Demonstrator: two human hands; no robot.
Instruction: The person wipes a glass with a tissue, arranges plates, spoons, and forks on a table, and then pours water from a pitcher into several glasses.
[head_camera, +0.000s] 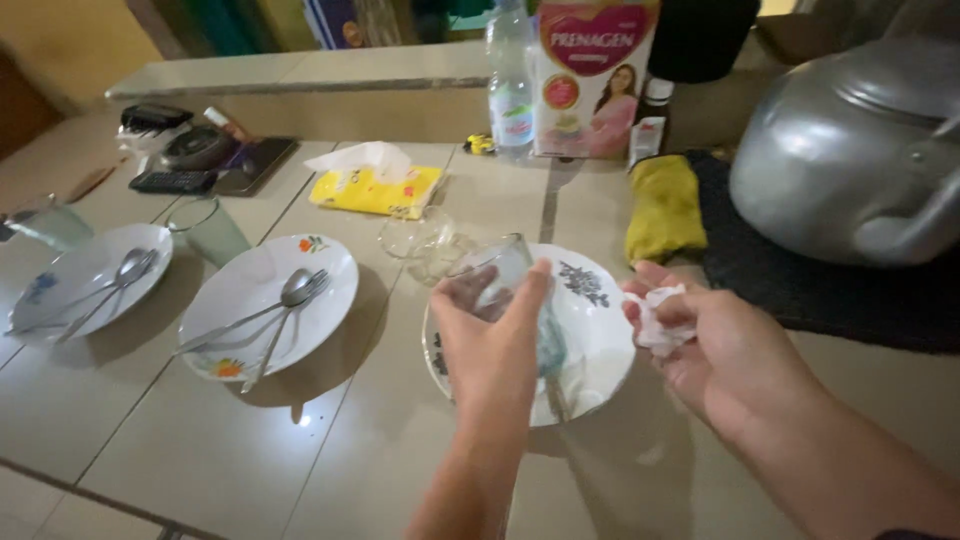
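Beige tile formed the tabletop (330, 450), the largest surface in view. At the upper right a large grey metal kettle (850, 150) stood on a dark mat (800, 290). Three white plates followed in size. The plate with dark floral print (595, 300) lay directly under the hands. The middle plate with an orange flower motif (250, 285) carried a spoon and fork (285, 300). The far-left plate (70, 275) carried a second spoon and fork (115, 280). A pink carton (590, 80) and a clear plastic bottle (510, 90) stood at the far edge. A folded yellow cloth (662, 205) lay touching the dark mat. A yellow tissue pack (375, 188) lay near the table centre, with a white tissue protruding from it. Two green-tinted tumblers stood beside the left plates, one (210, 230) between them and one (50, 222) at the far left.

The left hand (490, 340) grasped a clear drinking glass (500, 285), fingers wrapped around its wall. The glass was tilted and held above the floral-print plate. The right hand (715, 350) was closed around a crumpled white tissue (655, 320), just beside the glass and not touching it. A small empty clear glass dish (425, 245) stood just beyond the held glass.
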